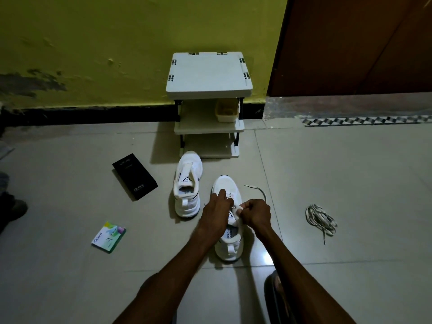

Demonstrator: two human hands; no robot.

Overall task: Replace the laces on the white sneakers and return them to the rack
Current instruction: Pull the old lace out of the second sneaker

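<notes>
The white laced-up-front sneaker (229,250) stands mid-floor on grey tiles (327,160). The left hand (216,208) grips its eyelet area with curled fingers; the right hand (256,212) pinches a thin white lace (260,190). Its twin sneaker (187,183) sits beside it, before the white plastic rack (209,73).

I'm looking down at a pale tiled floor (327,171), glossy enough to throw back a patch of light near its close edge. Toward its left side a black phone box (135,176) lies flat and askew, with silver print on the lid (the smaller lettering is too dim for me to read). Nearer me and further left, a green-and-white Odonil packet (108,237) also lies flat, well apart from the box. At the floor's far edge a black skirting (93,113) runs under a stained yellow-green wall (117,43). A brown door (350,43) fills the far right corner, with a black-and-white patterned strip (364,120) along its foot. Something dark (11,206) sits at the left edge.
</notes>
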